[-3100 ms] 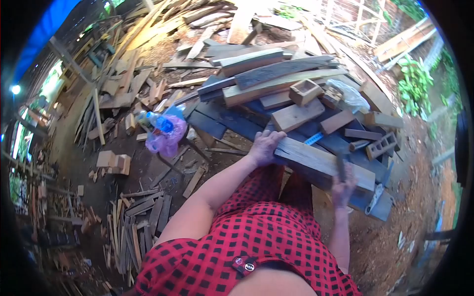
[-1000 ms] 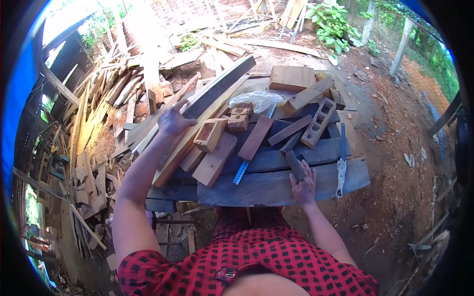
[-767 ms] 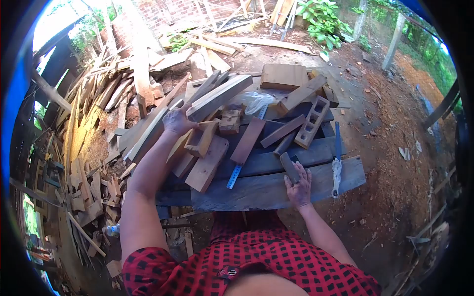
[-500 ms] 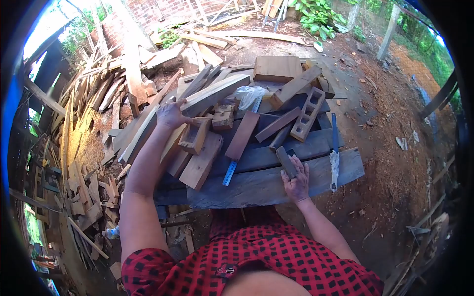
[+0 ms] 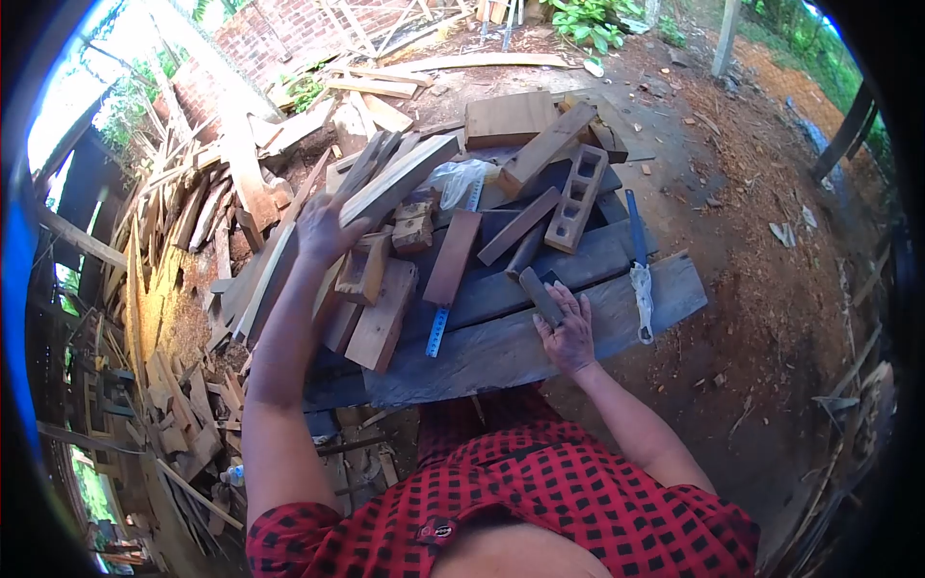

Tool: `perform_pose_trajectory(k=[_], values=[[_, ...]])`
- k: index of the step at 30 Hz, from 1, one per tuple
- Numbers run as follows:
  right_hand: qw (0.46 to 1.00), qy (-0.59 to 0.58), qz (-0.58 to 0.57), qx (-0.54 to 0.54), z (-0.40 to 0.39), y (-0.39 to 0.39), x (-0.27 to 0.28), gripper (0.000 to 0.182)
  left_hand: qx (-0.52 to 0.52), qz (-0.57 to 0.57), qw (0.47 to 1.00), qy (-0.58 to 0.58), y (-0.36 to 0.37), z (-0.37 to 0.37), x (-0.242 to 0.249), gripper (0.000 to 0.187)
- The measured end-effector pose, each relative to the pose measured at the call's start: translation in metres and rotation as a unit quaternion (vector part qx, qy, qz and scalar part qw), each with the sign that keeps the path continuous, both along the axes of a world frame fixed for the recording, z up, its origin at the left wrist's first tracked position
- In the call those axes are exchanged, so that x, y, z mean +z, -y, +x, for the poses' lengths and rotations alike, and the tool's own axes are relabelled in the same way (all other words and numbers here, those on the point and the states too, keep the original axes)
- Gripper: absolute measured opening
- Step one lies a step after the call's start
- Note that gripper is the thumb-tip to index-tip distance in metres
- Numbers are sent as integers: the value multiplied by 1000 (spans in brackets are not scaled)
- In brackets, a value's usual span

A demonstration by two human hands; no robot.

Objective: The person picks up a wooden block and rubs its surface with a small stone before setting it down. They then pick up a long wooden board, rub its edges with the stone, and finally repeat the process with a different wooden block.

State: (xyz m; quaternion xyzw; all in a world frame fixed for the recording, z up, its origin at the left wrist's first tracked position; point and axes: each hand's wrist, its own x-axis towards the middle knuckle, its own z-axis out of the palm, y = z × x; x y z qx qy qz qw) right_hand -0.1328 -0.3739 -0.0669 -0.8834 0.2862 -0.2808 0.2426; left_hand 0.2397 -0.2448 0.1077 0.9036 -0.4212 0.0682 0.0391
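My left hand (image 5: 326, 231) is closed over the long wooden beam (image 5: 400, 181) that slants across the left side of the bench; its fingertips are partly hidden. Right of that hand lie a notched wooden block (image 5: 363, 270), a smaller block (image 5: 413, 223) and a thick board piece (image 5: 383, 318). My right hand (image 5: 568, 332) holds a small dark block (image 5: 541, 297) between thumb and fingers, low over the front plank (image 5: 482, 347). A reddish-brown block (image 5: 452, 260) lies across a blue-white measuring strip (image 5: 437, 332). Beyond my right hand is a wooden piece with several square holes (image 5: 576, 200).
A dark-handled tool (image 5: 637, 231) with a whitish wrapped end lies at the bench's right. A clear plastic bag (image 5: 458, 183) and a large block (image 5: 509, 119) are farther back. Scrap wood (image 5: 193, 405) and yellowish sawdust (image 5: 178, 299) cover the ground at left.
The whole view has shifted slightly, with the bench things now a little farther left. Both hands keep nearly the same places on the wood.
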Motion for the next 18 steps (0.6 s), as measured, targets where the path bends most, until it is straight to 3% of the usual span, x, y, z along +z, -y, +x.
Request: perform_pose_trajectory(k=[3,7,8,11,13,14,16,18], values=[[1000,-11,-13,-1,0,1,-3,46,-103,-85,991,-29,56,-43,0,64],[1000,-9,-16,3,-1,4,-5,45,-176,-105,949,-240,142,-81,-30,72],[1000,-14,-19,8,-1,4,-5,46,-181,-105,948,-240,161,-89,-39,72],[1000,-3,-7,5,-1,5,-5,47,-195,-161,947,-197,209,-98,-77,86],[1000,3,0,1,-1,5,-5,48,-176,-195,961,-92,230,-98,-96,91],[1000,10,11,1,-1,6,-4,49,-179,-199,959,-92,237,-97,-99,91],[1000,13,2,-1,-2,6,-3,49,-90,-127,962,-223,243,-94,-105,85],[1000,20,21,3,-2,7,-3,47,-87,-146,963,-209,244,-96,-113,75]])
